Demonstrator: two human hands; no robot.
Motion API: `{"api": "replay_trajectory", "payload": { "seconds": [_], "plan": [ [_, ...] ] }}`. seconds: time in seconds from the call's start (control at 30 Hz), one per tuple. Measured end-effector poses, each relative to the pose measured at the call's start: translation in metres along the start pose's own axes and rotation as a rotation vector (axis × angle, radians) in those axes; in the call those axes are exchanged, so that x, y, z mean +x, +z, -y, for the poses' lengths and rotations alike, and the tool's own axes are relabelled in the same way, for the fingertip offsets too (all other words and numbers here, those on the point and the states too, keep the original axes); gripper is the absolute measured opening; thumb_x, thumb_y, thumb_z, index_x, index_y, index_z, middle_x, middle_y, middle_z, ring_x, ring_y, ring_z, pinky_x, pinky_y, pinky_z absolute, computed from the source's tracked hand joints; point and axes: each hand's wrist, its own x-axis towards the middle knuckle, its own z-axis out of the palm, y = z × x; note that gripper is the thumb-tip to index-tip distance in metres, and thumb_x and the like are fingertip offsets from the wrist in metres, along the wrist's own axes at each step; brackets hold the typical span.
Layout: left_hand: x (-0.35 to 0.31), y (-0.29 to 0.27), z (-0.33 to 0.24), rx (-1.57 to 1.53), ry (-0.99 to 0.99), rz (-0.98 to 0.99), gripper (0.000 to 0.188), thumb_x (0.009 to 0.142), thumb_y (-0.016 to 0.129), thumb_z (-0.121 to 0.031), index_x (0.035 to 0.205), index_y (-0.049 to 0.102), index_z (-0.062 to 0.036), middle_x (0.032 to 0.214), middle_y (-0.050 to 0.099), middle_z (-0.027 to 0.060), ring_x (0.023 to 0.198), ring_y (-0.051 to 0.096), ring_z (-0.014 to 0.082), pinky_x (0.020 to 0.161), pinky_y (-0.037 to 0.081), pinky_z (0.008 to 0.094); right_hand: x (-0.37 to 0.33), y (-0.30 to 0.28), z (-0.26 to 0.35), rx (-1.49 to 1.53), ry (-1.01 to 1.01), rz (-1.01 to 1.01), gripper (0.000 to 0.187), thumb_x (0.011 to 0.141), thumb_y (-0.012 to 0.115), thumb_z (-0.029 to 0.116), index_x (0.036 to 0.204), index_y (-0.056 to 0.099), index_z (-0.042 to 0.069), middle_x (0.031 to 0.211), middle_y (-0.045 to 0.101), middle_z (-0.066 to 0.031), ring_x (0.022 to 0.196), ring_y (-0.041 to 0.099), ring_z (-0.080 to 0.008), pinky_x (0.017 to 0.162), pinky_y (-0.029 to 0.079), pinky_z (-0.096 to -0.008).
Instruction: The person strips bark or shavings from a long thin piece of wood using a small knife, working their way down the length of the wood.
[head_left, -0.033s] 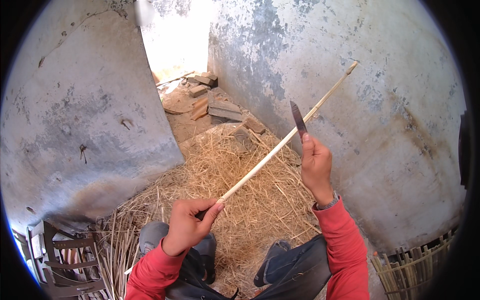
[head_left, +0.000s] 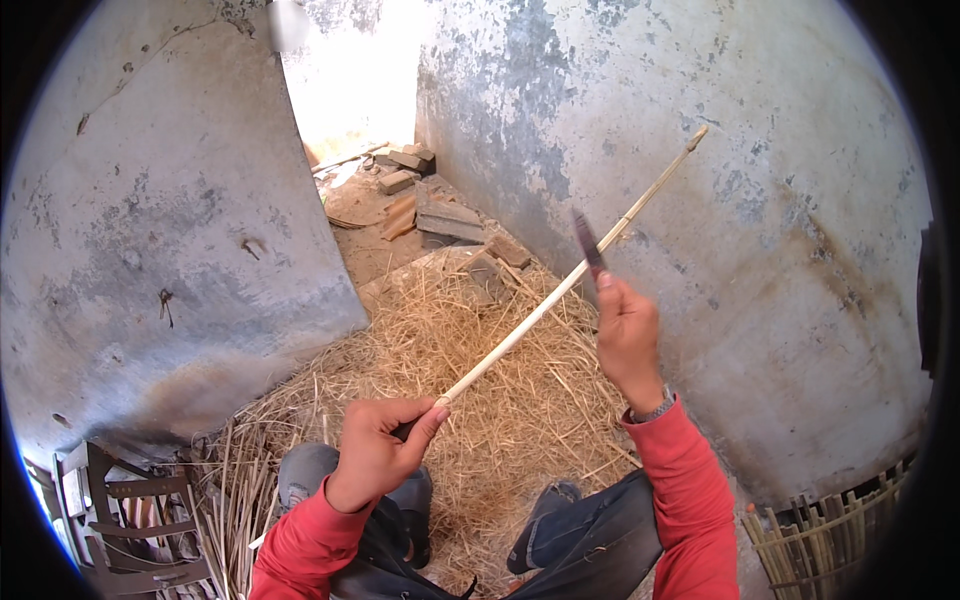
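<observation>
A long pale stick point(head_left: 520, 327), peeled-looking and knobbed at its far tip, slants up to the right in front of me. Its near end is pinched between the thumb and fingers of my left hand point(head_left: 384, 447). My right hand point(head_left: 630, 335) is closed round the handle of a knife point(head_left: 587, 240), the handle mostly hidden in the fist. The dark blade points up and crosses the stick past its middle, seeming to lie against it. Some dark thing shows in the gap under my left thumb; I cannot make out what.
Straw-like shavings point(head_left: 440, 350) cover the floor around my feet. Bricks and rubble point(head_left: 445, 215) lie by the bright doorway. Worn walls point(head_left: 170, 200) close in on both sides. A brown plastic chair point(head_left: 140, 525) stands lower left beside long sticks; a bundle of slats point(head_left: 825, 535) is lower right.
My right hand and the knife have shifted slightly left, and the blade tip sits a little lower. The stick's far end has dipped slightly. My left hand stays in place.
</observation>
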Motion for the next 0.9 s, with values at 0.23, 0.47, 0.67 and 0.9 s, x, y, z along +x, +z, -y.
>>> {"api": "replay_trajectory", "payload": {
  "seconds": [0.23,0.47,0.67,0.9],
  "plan": [
    [0.004,0.004,-0.001,-0.012,-0.037,-0.003,0.014,0.094,0.075,-0.011,0.097,0.078,0.0023,0.056,0.057,0.0024,0.052,0.045,0.0044,0.047,0.036,0.0252,-0.022,0.016,0.018,0.092,-0.027,0.147,0.04,0.107,0.054,0.025,0.075,0.055,0.0,0.052,0.041,-0.0112,0.045,0.038,-0.0162,0.044,0.031,-0.0373],
    [0.002,0.001,0.004,-0.042,-0.129,0.038,0.017,0.095,0.075,-0.014,0.097,0.078,0.0023,0.057,0.059,0.0014,0.053,0.047,0.0039,0.049,0.038,0.0245,-0.05,0.03,0.043,0.163,-0.081,0.387,0.037,0.105,0.056,0.023,0.075,0.058,0.001,0.051,0.048,-0.0142,0.039,0.051,-0.0267,0.041,0.037,-0.0403],
    [0.004,0.007,0.009,-0.117,-0.134,0.127,0.017,0.096,0.074,-0.015,0.095,0.077,0.0024,0.062,0.063,0.0004,0.057,0.056,0.0046,0.052,0.043,0.0249,-0.089,0.05,0.056,0.287,-0.158,0.552,0.033,0.103,0.059,0.025,0.081,0.064,0.0,0.06,0.059,-0.0211,0.05,0.061,-0.0367,0.047,0.044,-0.0448],
    [0.003,-0.002,0.005,-0.244,-0.172,0.143,0.017,0.099,0.07,-0.012,0.106,0.075,0.0028,0.073,0.068,0.0027,0.063,0.06,0.0056,0.057,0.048,0.0245,-0.057,0.032,0.043,0.312,0.093,0.433,0.03,0.104,0.059,0.026,0.093,0.069,0.0,0.057,0.053,-0.0082,0.047,0.052,-0.0151,0.046,0.038,-0.0355]
  ]
}}
